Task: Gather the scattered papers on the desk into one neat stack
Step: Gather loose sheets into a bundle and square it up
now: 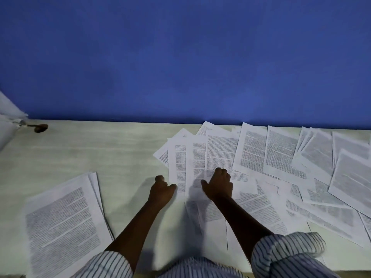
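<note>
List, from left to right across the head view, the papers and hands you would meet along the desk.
stack of papers → left hand → right hand → loose sheets at the right edge

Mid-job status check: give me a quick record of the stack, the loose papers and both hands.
stack: piled at near left of the desk, edges slightly fanned
loose papers: overlapping across the right half, up to the blue wall
left hand: fingers curled, thumb by a sheet's edge; grip unclear
right hand: on the overlapping sheets, fingers bent
</note>
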A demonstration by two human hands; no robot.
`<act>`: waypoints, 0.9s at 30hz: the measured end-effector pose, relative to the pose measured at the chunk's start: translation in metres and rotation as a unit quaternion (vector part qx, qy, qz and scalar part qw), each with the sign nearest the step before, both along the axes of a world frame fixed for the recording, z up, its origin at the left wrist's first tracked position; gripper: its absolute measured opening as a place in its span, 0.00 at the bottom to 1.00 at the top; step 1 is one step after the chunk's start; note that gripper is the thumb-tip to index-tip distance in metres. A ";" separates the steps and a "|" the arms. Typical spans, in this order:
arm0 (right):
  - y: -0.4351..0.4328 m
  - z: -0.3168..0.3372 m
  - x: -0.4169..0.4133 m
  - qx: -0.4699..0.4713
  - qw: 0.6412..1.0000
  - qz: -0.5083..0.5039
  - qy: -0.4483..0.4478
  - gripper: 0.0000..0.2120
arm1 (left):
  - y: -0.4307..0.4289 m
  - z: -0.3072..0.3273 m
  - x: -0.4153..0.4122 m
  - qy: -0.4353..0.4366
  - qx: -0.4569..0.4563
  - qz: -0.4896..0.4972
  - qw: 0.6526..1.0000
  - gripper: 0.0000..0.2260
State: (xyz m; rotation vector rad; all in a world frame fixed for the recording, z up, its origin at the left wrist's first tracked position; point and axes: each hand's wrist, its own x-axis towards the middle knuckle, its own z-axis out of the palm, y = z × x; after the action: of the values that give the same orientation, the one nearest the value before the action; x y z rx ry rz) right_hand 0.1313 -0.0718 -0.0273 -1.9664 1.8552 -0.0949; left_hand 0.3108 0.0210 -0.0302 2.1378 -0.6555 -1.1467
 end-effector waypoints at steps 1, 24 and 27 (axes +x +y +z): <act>-0.005 -0.001 0.004 0.004 1.000 -0.002 0.004 0.35 | -0.006 0.001 -0.003 -0.004 0.002 0.000 1.000 0.30; -0.035 -0.025 0.011 0.018 0.990 0.047 0.134 0.41 | -0.071 0.002 -0.012 0.238 0.011 0.155 0.959 0.09; -0.032 -0.024 0.015 0.012 0.990 0.048 0.130 0.43 | -0.064 -0.002 -0.013 0.247 -0.020 0.143 0.958 0.12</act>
State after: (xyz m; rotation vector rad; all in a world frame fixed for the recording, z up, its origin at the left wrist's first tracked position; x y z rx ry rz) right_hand 0.1467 -0.1042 -0.0516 -2.1306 1.9035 0.2230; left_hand 0.2976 -0.0433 -0.0320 1.7347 -0.1344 -1.4095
